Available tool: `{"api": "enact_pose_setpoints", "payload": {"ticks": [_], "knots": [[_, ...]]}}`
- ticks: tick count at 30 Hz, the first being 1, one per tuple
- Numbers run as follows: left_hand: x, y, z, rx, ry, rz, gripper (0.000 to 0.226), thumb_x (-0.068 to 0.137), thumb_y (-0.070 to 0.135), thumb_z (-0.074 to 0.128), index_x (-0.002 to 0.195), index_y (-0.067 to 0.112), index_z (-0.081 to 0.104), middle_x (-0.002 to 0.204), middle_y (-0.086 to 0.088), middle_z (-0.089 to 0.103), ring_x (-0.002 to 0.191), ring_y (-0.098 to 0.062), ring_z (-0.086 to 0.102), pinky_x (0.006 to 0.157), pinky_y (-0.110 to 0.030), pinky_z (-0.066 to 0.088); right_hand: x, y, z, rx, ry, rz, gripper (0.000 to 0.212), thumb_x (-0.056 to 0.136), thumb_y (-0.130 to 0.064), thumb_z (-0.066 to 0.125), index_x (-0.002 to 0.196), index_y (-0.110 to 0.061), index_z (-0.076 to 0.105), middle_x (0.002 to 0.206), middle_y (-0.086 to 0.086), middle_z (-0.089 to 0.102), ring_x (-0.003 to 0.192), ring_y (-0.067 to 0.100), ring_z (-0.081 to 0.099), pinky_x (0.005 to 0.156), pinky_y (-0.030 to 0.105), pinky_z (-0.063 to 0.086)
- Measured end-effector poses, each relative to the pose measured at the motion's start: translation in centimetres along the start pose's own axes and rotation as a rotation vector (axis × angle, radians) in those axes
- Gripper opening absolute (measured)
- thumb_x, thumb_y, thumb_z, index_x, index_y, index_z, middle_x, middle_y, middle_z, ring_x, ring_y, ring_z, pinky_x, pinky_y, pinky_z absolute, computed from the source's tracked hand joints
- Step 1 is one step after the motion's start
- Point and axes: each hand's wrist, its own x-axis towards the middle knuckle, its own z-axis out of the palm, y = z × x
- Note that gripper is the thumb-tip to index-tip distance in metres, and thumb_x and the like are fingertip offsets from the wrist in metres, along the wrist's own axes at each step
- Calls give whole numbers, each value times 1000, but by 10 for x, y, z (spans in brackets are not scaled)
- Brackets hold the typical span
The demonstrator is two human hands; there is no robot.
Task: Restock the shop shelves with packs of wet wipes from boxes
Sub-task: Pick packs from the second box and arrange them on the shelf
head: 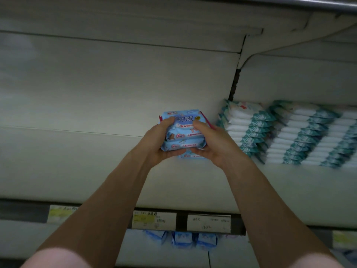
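Observation:
A small stack of light-blue wet wipe packs (pixel 182 132) hangs over the pale shelf board (pixel 77 161), near its middle. My left hand (pixel 157 144) grips the stack's left side, thumb on top and fingers beneath. From the other side my right hand (pixel 210 144) grips it the same way. Whether the lowest pack touches the shelf is hidden by my hands.
Rows of white and teal packs (pixel 286 136) fill the same shelf on the right. Price tags (pixel 208 223) line the shelf's front edge. Blue packs (pixel 182 239) show on the shelf below. Another shelf (pixel 135 26) runs overhead.

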Motion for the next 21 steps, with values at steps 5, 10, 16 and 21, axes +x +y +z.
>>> {"api": "enact_pose_setpoints", "payload": {"ticks": [5,10,16,21], "knots": [[13,17,19,218,91,94,24,87,26,70,98,7,59,93,-11,70,74,-22,70,61,-35,60,7,-8,-6,31,65,7,11,93,-26,60,87,-17,64,87,4,70,77,17,68,62,29,58],[36,29,30,361,163,127,17,89,18,67,80,10,56,85,-9,66,71,-22,66,70,-37,59,22,-23,-12,-70,147,-17,18,98,-16,48,81,-19,54,82,-1,60,72,12,59,59,25,51],[59,29,37,344,214,70,22,87,14,69,80,0,54,80,-14,63,73,-26,65,73,-44,58,46,-20,-15,-180,252,-33,28,95,-11,46,118,1,56,112,16,65,97,32,65,86,47,55],[77,29,44,378,295,103,24,84,15,72,75,1,54,84,-16,65,70,-27,66,71,-44,59,78,-11,-21,-201,280,-33,35,90,-17,43,121,-1,52,112,18,63,99,35,63,89,54,52]]}}
